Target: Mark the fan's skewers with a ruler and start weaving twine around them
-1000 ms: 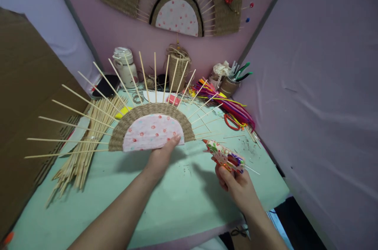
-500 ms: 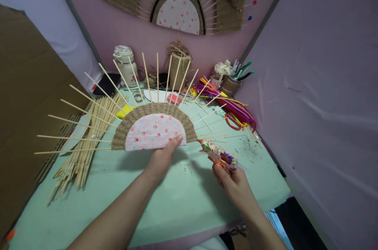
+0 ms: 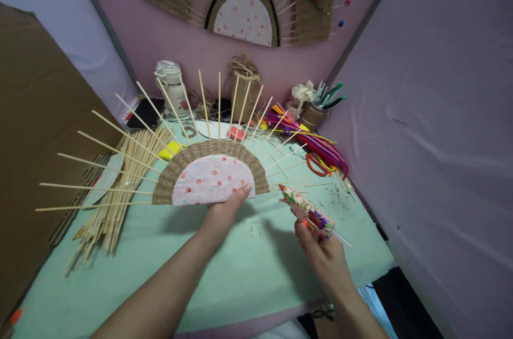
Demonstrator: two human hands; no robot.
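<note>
A half-round woven fan (image 3: 214,176) with a pink flower-print centre and several thin sticks radiating from its rim is raised above the table. My left hand (image 3: 224,213) grips its lower edge, thumb on the printed cloth and the other fingers hidden behind. To the right, my right hand (image 3: 320,248) is wrapped round a hot glue gun (image 3: 306,211) with a floral covering and a small red light. Its orange nozzle points up and left, a little apart from the fan's right end. A clear glue stick juts from its back.
On the mint-green table (image 3: 240,285), a bundle of thin sticks (image 3: 124,195) lies at left. Behind stand a white bottle (image 3: 172,88) and a twine spool (image 3: 241,96). Pipe cleaners (image 3: 308,136), red-handled scissors (image 3: 316,164) and a pen cup (image 3: 313,115) are at right. A larger woven fan (image 3: 312,18) hangs on the wall.
The glue gun has moved right, away from the fan's right end, and its back has tipped so the glue stick shows. The fan has shifted and tilted slightly in my left hand.
</note>
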